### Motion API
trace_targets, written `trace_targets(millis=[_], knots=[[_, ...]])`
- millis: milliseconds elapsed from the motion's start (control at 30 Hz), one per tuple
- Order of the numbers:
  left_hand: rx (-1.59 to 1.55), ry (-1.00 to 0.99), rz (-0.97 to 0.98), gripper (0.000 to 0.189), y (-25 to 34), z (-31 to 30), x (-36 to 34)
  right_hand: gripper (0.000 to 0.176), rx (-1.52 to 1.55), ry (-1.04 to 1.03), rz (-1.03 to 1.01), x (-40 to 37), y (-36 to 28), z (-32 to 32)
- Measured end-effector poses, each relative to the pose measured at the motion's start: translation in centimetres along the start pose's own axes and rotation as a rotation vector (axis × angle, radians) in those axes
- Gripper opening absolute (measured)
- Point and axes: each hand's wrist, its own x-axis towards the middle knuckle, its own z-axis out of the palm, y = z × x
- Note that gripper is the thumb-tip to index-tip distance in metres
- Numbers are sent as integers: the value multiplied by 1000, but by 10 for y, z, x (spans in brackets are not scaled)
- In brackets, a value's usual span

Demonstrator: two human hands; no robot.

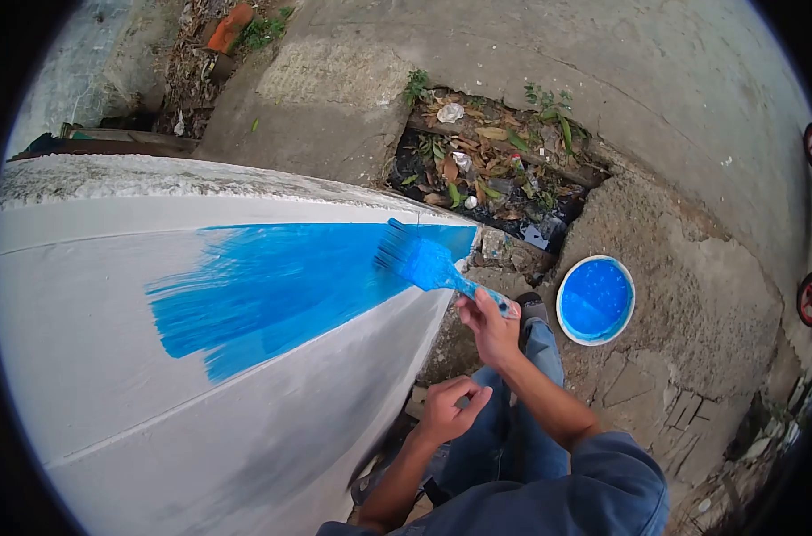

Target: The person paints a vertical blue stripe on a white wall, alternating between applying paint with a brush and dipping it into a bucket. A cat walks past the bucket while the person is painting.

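A wide paintbrush (428, 263) with blue-coated bristles and a paint-smeared handle is in my right hand (493, 330), which grips the handle near its end. The bristles lie over the blue painted patch (281, 277) on the white wall (93, 330), close to the wall's right edge. Streaky brush marks form the patch's left end. My left hand (455, 411) hangs in front of my body, below the right one, its fingers loosely curled with nothing visible in them. A round white bucket (633, 313) of blue paint stands on the ground to the right of my right hand.
Beyond the wall's corner, a broken hole (491, 165) in the concrete holds dry leaves and litter. Rough, cracked concrete (682, 259) surrounds the bucket. Red-rimmed wheels (809, 299) show at the far right edge. An orange object (230, 29) lies among debris at top left.
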Motion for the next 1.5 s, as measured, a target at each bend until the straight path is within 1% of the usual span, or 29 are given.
trace_targets(millis=[167,233,267,300,367,467,500,567,600,633,700,767,833,867,900,967,1033,1100,1233,1300,1367,1433,1467,1500], knots=[[27,-12,14,12,-5,-2,-2,23,-106,88,-54,41,37,-37],[20,-19,4,12,-5,-1,-3,29,-218,190,-106,54,50,-52],[10,-23,-1,13,-5,0,-3,29,-208,245,-133,59,56,-57],[9,-25,3,13,-5,1,-3,29,-209,246,-136,66,67,-69],[5,-20,-2,13,-5,2,-1,29,-349,380,-98,79,85,-92],[-37,17,46,18,-4,6,1,30,-370,414,-104,81,87,-94],[-38,24,52,18,-5,6,0,30,-373,406,-108,80,84,-89],[-2,40,73,19,-5,6,0,29,-338,327,-83,77,75,-75],[-7,60,84,19,-2,6,1,24,-364,259,-63,74,68,-67],[-6,55,73,19,4,4,0,24,-376,238,-70,69,61,-56],[-6,72,80,20,19,-3,-2,22,-228,247,-53,53,38,-25],[17,104,126,21,36,-9,-5,19,-222,218,-60,30,8,5],[33,123,145,20,53,-17,-9,22,-178,273,-1,3,-21,39],[54,118,134,18,62,-21,-12,19,-123,286,-2,-7,-29,52],[44,143,157,18,71,-24,-13,19,-142,262,-20,-14,-39,64],[83,164,166,21,89,-28,-20,17,-163,204,13,-41,-58,84],[56,163,150,23,105,-31,-25,16,-144,204,32,-60,-70,102],[51,213,251,22,115,-34,-28,16,-175,153,19,-77,-85,120],[10,232,333,22,148,-50,-38,17,-143,97,15,-116,-127,163],[-59,236,480,20,157,-54,-42,17,-55,-26,-4,-133,-143,176],[-96,227,500,21,163,-58,-46,15,-44,-38,-11,-152,-160,190],[-136,215,517,23,167,-61,-54,14,0,-100,-22,-167,-173,195],[-134,245,506,22,171,-64,-56,15,33,-163,-33,-173,-178,196],[-134,275,491,22,172,-65,-59,15,25,-163,-31,-178,-182,197]])
